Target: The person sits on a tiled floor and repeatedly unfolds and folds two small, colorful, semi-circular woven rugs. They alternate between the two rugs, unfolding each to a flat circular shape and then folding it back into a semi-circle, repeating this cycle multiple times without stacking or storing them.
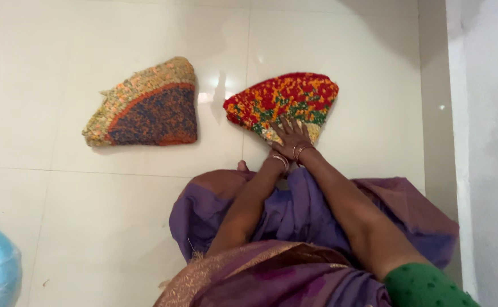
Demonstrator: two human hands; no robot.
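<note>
Head cam: both hands pressed flat on red mat (286, 101), folded into a wedge on floor (89, 216), right of centre. Right hand (290, 135) fingers spread apart on top; left hand (275, 152) mostly hidden under it, can't tell. Blue-orange mat (149, 108) lies already folded, far left, w/ no hand near it.

No packages, labels, signs or screens show anywhere in this view.
</note>
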